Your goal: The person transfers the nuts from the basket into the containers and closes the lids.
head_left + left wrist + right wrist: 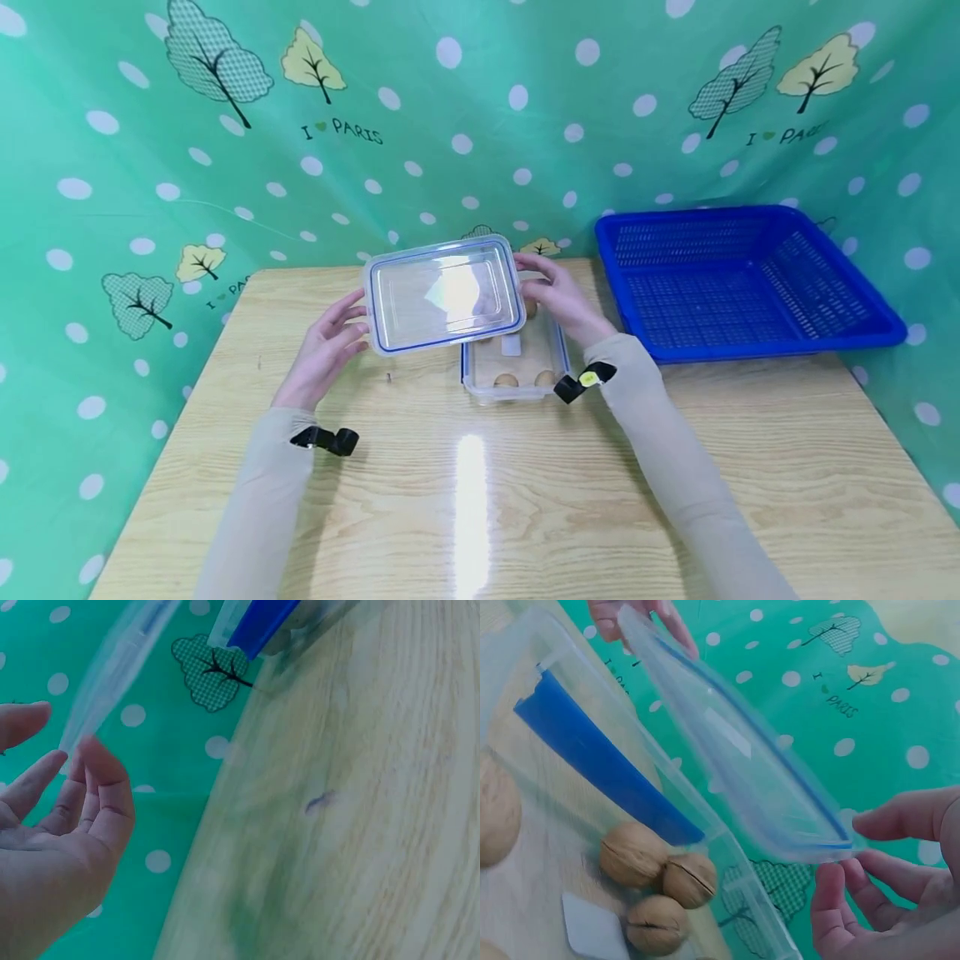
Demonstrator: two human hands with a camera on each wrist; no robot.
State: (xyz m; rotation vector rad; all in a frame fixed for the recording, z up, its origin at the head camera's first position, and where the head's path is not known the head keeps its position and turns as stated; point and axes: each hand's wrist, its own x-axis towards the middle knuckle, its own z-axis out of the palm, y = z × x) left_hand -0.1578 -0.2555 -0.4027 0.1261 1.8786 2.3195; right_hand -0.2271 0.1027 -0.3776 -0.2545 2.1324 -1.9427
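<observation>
Both hands hold a clear plastic lid (405, 304) with a blue seal, raised and tilted over the table. The left hand (324, 348) pinches its left edge with the fingertips, also seen in the left wrist view on the thin lid edge (105, 694). At the opposite end the right hand (561, 302) grips the lid between thumb and fingers. Partly hidden beneath the lid is a clear plastic container (487, 390) with blue side clips (607, 761). Several walnuts (634, 855) and a small pale square piece (592, 928) are inside it.
A large blue plastic basket (750, 343) stands at the back right of the wooden table (397, 500). A green dotted cloth (517, 133) hangs behind the table. A small dark mark (388, 377) shows on the tabletop near the left hand.
</observation>
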